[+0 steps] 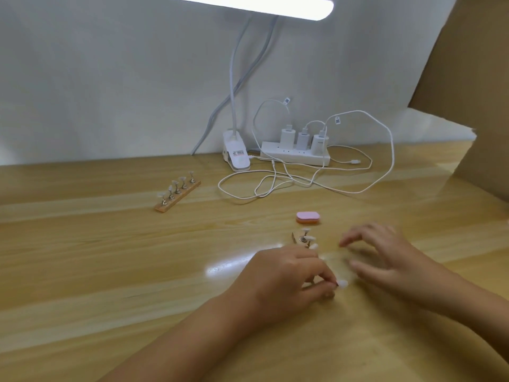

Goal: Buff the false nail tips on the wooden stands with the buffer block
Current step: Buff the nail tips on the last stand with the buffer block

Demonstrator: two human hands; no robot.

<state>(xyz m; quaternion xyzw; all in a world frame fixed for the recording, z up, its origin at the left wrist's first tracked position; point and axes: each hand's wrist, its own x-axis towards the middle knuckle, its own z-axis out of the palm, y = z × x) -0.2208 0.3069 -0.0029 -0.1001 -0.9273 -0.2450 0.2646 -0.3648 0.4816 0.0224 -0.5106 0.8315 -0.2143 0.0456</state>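
Buffer block [308, 218] pink over orange; nail tips [310, 238] white; table [110, 257] light wood-grain.

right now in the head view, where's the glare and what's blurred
Head view: the lamp overhead is blown out white and throws a bright glare patch on the table beside the left hand; the right hand is motion-blurred; the left hand, pinching a nail tip, is sharper.

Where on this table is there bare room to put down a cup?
Roomiest: the table left of the left hand, which pinches a nail tip, and nearer than the far stand. Crowded: cables and power strip at the back; the buffer block, pegs and right hand cluster mid-right.
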